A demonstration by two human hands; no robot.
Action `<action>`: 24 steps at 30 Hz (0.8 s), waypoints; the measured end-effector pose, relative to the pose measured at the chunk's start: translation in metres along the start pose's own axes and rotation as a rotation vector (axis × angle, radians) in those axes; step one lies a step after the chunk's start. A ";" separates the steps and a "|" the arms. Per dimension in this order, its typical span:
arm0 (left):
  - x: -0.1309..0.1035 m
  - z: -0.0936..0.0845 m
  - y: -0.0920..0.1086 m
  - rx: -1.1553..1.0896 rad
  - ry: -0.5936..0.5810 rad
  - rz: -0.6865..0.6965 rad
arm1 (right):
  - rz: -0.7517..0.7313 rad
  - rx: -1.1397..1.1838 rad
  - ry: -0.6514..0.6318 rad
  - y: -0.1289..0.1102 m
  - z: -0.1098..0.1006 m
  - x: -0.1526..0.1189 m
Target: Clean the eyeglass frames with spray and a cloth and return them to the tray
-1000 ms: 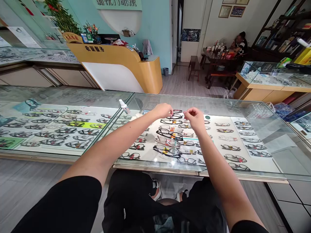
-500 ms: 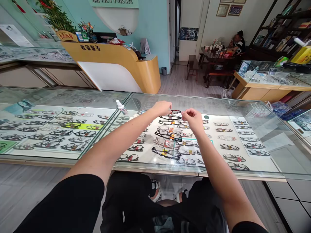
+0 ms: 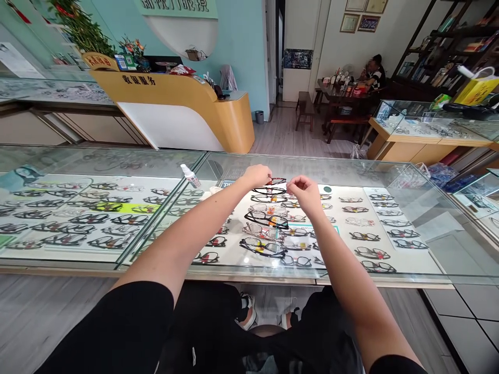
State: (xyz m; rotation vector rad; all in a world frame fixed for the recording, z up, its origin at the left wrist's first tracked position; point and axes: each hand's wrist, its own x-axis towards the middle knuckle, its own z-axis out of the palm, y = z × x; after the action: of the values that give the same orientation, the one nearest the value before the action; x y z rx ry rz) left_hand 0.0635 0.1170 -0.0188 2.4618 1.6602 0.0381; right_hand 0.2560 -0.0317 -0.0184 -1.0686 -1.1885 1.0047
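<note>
My left hand (image 3: pixel 257 176) is closed in a pinch at the left end of a dark-rimmed pair of eyeglasses (image 3: pixel 278 181) at the far end of a column of frames. At the other end of that pair, the thumb and fingers of my right hand (image 3: pixel 304 194) are pinched together. Nearer me in the same column, on the glass top, lie a thin dark pair (image 3: pixel 268 199), a black pair (image 3: pixel 266 220) with its temples out, a pale pair (image 3: pixel 263 231) and another black pair (image 3: pixel 263 248). My left hand partly hides the held frame.
The glass display counter (image 3: pixel 351 278) holds many more eyeglasses under its top. A white spray bottle (image 3: pixel 190 176) stands left of my hands, with a crumpled white cloth (image 3: pixel 213 190) near it. Beyond are a yellow cash desk (image 3: pixel 234 119) and a person (image 3: pixel 374 75) seated at a table.
The view has shifted slightly, so the counter and room sit a little lower and further left. Both hands stay at the same pair of eyeglasses, and the column looks unchanged.
</note>
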 end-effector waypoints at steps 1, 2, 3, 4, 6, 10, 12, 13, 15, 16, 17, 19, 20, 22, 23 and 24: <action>0.000 -0.001 -0.001 -0.022 0.018 -0.006 | -0.004 -0.003 -0.003 0.000 0.000 0.000; 0.000 -0.003 -0.002 -0.048 0.039 -0.014 | -0.007 -0.006 -0.006 0.001 0.000 0.000; -0.001 -0.006 -0.003 -0.078 0.064 -0.021 | -0.010 -0.006 -0.008 0.001 0.000 0.001; -0.002 -0.009 -0.003 -0.113 0.093 -0.029 | -0.012 -0.005 -0.007 0.001 0.000 0.001; -0.008 -0.016 -0.005 -0.198 0.156 -0.044 | -0.020 0.007 -0.003 0.001 0.000 0.001; -0.030 -0.025 -0.006 -0.414 0.273 -0.061 | -0.057 0.039 -0.011 0.002 0.000 0.000; -0.046 -0.022 -0.006 -0.519 0.313 -0.056 | -0.071 0.040 -0.023 0.002 0.000 0.000; -0.054 -0.019 -0.006 -0.593 0.329 -0.045 | -0.075 0.035 -0.026 0.003 0.001 -0.001; -0.072 -0.012 -0.003 -0.851 0.358 -0.001 | -0.079 0.020 -0.033 0.003 0.002 -0.002; -0.081 -0.008 -0.001 -0.999 0.364 0.019 | -0.081 0.010 -0.043 0.003 0.004 -0.002; -0.089 -0.004 0.001 -1.110 0.360 0.035 | -0.082 0.000 -0.056 0.002 0.005 -0.003; -0.103 0.003 0.006 -1.256 0.330 0.052 | -0.079 -0.021 -0.095 0.001 0.007 -0.006; -0.108 0.006 0.008 -1.310 0.313 0.056 | -0.078 -0.031 -0.113 0.001 0.008 -0.007; -0.116 0.013 0.011 -1.386 0.299 0.066 | -0.079 -0.046 -0.140 0.000 0.010 -0.010; -0.118 0.015 0.011 -1.405 0.296 0.075 | -0.081 -0.051 -0.150 -0.001 0.011 -0.011; -0.120 0.018 0.012 -1.415 0.295 0.085 | -0.084 -0.053 -0.158 -0.001 0.011 -0.012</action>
State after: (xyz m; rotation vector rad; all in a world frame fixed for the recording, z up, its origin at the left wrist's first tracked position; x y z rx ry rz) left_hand 0.0308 0.0000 -0.0260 1.3963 0.9302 1.1606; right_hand 0.2435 -0.0427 -0.0191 -0.9865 -1.3839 1.0109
